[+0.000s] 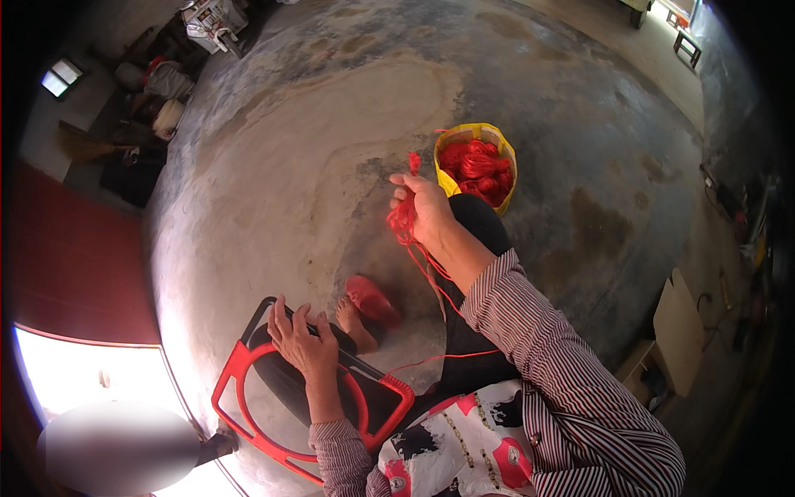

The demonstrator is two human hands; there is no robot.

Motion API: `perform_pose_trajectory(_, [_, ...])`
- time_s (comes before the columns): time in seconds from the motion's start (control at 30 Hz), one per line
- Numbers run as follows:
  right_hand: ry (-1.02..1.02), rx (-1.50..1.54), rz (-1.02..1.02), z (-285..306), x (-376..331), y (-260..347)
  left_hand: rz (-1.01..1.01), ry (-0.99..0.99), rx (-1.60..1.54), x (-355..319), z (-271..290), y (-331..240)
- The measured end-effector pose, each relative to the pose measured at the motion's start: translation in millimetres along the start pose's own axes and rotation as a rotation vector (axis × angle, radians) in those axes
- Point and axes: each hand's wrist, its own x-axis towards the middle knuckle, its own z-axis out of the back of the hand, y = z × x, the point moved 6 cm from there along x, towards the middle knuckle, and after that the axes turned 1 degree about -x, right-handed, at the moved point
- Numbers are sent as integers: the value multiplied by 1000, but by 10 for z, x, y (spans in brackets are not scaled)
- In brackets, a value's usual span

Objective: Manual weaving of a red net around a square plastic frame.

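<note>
My right hand (pixel 432 211) is closed around a bunch of red cord (pixel 403 217), held out over the floor beside my right knee. Loops hang below the fist, and a short tuft sticks out above it. One strand runs down and crosses my lap toward a red frame with a black bar (pixel 400 383), which lies over my left thigh. On that bar rests my left hand (pixel 308 346), its fingers stretched out and apart. Just beyond the right hand stands a yellow-rimmed bag (pixel 511 149) filled with bundles of red cord (pixel 479 170).
A red shoe (pixel 373 300) lies beside my bare foot. Toward the right wall sits an open cardboard box (pixel 675 331). A broom (pixel 83 147) and piled goods line the left wall; a three-wheeled vehicle (pixel 214 25) stands far back. A blurred patch covers part of the bright doorway.
</note>
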Motion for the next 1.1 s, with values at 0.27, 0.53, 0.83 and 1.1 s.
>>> perform_pose_trajectory(0.27, [30,-34,-35,-21,62,-49,-37,-60,18,21,69,-11])
perform_pose_trajectory(0.53, [75,-46,-11,15,162,63,20,-28,-26,116,-10,-37])
perform_pose_trajectory(0.83, [131,-137,-37,102,116,-22,61,-82,-65,14,84,27])
perform_pose_trajectory(1.1, [42,-113,18,26,43,2,66,-103,-96,15,102,54])
